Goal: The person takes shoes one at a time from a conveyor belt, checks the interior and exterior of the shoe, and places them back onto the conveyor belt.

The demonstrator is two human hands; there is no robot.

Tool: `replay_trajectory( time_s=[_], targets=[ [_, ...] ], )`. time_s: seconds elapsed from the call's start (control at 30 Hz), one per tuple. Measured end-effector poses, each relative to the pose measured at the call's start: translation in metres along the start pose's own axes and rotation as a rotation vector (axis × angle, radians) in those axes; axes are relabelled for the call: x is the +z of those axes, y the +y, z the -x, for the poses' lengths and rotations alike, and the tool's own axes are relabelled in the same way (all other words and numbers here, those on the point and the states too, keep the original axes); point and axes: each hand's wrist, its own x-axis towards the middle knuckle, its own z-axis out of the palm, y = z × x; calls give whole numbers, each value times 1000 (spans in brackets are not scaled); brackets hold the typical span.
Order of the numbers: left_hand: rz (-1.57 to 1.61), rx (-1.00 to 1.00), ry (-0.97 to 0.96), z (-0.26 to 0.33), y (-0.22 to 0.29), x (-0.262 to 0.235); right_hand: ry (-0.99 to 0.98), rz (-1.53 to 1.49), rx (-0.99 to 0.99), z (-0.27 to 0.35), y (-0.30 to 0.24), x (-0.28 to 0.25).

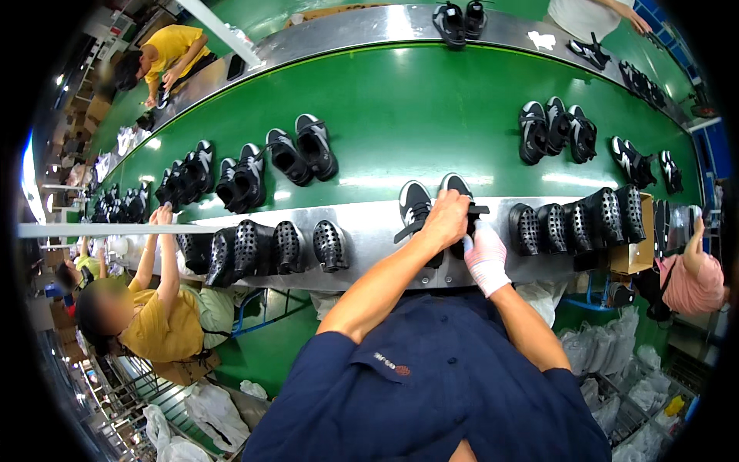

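The person leans over the silver edge [369, 231] of a long green belt [416, 115] and works on a pair of black and white shoes [419, 202] that stand at that edge, toes pointing away. The bare left hand [446, 219] lies on top of the shoes, and its grip is closed around the back of one shoe. The right hand [486, 258], in a white glove, sits just beside it and touches the same shoe low down; I cannot tell if its grip is closed or loose, because the fingers are hidden. This looks like the step of setting or checking the pair at the edge of the belt. The next move probably needs a steady hold so the shoes stay upright and side by side. Rows of black shoe molds with holes [277, 248] stand on the silver edge at both sides. More pairs of shoes [304, 148] sit farther out on the belt. A co-worker in yellow [158, 316] reaches up on the left.
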Motion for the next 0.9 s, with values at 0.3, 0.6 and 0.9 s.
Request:
replay_trajectory(
  time_s=[0.3,0.6,0.9],
  targets=[
    [-5,-382,-131,0,15,1,-275,-31,275,-41,32,20],
    [-140,-5,264,32,46,-21,-291,37,246,-48,27,20],
    [118,-628,249,119,-7,22,-375,32,118,-36,21,15]
  ],
)
